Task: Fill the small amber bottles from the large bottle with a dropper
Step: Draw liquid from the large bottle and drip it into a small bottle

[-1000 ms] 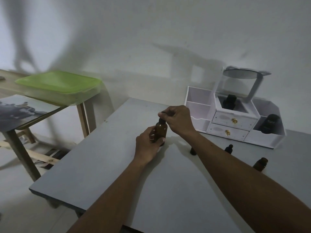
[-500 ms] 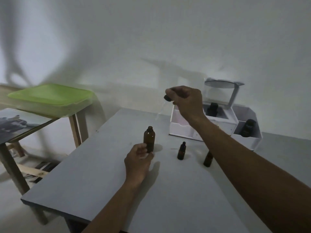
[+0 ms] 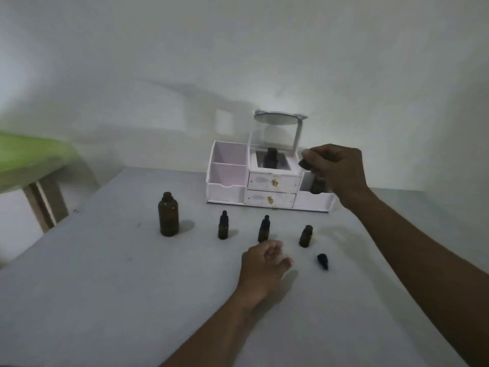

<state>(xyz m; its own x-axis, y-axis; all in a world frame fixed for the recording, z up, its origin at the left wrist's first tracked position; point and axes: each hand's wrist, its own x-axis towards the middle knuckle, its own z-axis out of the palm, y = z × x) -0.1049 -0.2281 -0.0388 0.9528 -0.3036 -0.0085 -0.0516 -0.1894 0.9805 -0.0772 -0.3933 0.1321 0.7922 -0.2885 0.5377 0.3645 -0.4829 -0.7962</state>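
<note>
A person's two bare arms reached over a grey table [image 3: 111,300] in dim light; the view came from a camera on the head, looking down. The large bottle [image 3: 168,214] stood uncapped and upright toward the left of the table, with no hand on it; half a second earlier the left hand had been steadying its base, and a second earlier both hands had been at its neck. Since then the left hand [image 3: 262,263] had let go and crossed to the right; it hovered low over the table with fingers loosely curled and holding nothing, just in front of the middle small bottle [image 3: 264,229]. The right hand [image 3: 336,169] was raised in front of a white organiser [image 3: 227,181] at the back of the table; its fingers were pinched around the dark bulb of the dropper [image 3: 304,164]; the glass stem could not be made out here. Three small amber bottles stood in a row; the left small bottle [image 3: 223,225] and the middle one wore dropper caps, while the right small bottle [image 3: 306,236] was open, with a loose cap [image 3: 323,261] lying just in front of it. The shift probably meant the draw from the large bottle was done and the dropper was being carried toward the open small bottle, with the left hand coming to steady it.
</note>
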